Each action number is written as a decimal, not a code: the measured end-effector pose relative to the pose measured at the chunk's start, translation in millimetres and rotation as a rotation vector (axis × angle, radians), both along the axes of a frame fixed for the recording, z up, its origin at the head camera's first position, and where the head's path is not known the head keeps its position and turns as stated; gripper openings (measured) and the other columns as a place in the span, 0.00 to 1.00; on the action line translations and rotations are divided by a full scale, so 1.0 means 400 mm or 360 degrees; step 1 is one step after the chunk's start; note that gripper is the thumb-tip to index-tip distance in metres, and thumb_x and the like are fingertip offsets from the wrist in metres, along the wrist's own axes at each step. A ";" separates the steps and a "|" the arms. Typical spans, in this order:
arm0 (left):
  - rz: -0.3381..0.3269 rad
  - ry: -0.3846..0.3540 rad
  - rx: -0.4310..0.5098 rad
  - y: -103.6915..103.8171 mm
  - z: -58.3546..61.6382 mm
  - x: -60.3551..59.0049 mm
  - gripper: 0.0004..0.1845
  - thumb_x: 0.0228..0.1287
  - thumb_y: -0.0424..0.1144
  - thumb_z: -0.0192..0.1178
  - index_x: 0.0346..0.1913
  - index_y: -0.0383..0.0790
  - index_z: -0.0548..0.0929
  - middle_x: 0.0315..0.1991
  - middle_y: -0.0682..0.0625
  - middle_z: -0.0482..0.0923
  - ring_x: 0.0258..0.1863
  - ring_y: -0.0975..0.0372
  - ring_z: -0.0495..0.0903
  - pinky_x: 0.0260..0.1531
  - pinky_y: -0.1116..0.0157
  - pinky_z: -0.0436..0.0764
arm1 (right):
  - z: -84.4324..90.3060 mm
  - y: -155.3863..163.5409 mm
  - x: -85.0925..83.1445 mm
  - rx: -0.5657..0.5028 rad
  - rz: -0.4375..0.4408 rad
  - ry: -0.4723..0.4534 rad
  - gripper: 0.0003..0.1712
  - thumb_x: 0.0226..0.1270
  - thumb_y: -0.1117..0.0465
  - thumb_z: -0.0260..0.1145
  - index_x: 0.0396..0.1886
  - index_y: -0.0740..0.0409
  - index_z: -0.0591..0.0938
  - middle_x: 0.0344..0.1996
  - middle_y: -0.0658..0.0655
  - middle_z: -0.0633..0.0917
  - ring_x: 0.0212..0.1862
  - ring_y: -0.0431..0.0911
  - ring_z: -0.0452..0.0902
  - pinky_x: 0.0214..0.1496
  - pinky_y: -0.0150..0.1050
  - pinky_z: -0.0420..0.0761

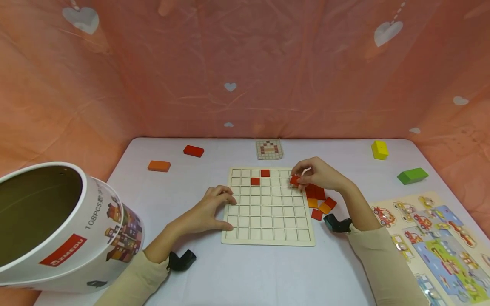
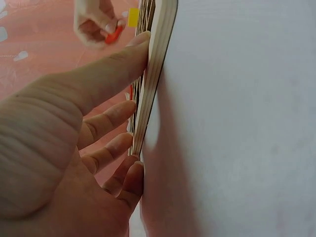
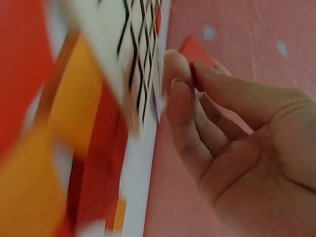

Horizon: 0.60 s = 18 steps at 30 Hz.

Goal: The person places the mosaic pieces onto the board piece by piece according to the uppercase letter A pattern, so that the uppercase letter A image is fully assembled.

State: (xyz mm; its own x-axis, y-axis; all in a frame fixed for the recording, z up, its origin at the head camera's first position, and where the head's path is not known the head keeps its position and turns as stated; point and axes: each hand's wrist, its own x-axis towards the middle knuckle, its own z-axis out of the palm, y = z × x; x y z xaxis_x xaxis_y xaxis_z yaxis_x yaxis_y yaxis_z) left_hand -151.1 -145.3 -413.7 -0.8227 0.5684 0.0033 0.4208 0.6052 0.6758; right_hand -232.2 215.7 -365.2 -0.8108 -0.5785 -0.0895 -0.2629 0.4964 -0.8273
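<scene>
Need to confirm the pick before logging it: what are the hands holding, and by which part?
The right hand pinches a red tile by its edges at the fingertips. The left hand holds nothing, resting on the grid board at its left edge.

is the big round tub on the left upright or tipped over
Tipped: the tub lies on its side, open mouth facing the camera, with nothing visible inside.

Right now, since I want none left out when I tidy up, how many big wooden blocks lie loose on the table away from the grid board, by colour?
Red block: 1
Orange block: 1
Yellow block: 1
Green block: 1
Total: 4
</scene>
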 end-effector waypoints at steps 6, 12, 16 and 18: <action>0.0003 0.0002 0.0004 -0.001 0.001 0.001 0.29 0.47 0.43 0.80 0.52 0.44 0.79 0.64 0.48 0.65 0.66 0.51 0.59 0.64 0.47 0.65 | -0.016 -0.096 -0.029 0.0016 0.0108 0.0115 0.09 0.65 0.77 0.62 0.42 0.71 0.83 0.35 0.61 0.81 0.36 0.50 0.76 0.39 0.36 0.78; -0.0008 -0.0003 0.0014 -0.001 0.000 0.001 0.29 0.48 0.44 0.80 0.53 0.45 0.79 0.64 0.48 0.65 0.66 0.50 0.58 0.64 0.47 0.65 | -0.023 -0.130 -0.034 0.0138 0.0105 0.0166 0.09 0.64 0.77 0.63 0.41 0.67 0.85 0.33 0.58 0.80 0.38 0.50 0.71 0.40 0.39 0.75; -0.0012 0.0006 0.0011 -0.002 0.001 0.000 0.29 0.47 0.44 0.80 0.53 0.44 0.79 0.64 0.48 0.65 0.66 0.51 0.59 0.64 0.47 0.65 | -0.022 -0.131 -0.028 0.0203 0.0083 0.0176 0.11 0.64 0.76 0.63 0.44 0.66 0.85 0.37 0.59 0.82 0.38 0.50 0.73 0.41 0.40 0.77; -0.0013 0.0007 0.0010 -0.003 0.002 0.000 0.29 0.47 0.44 0.80 0.53 0.44 0.79 0.64 0.48 0.65 0.66 0.51 0.59 0.65 0.48 0.65 | -0.020 -0.129 -0.025 0.0224 0.0068 0.0188 0.10 0.64 0.75 0.64 0.45 0.67 0.85 0.38 0.59 0.83 0.38 0.50 0.75 0.41 0.41 0.78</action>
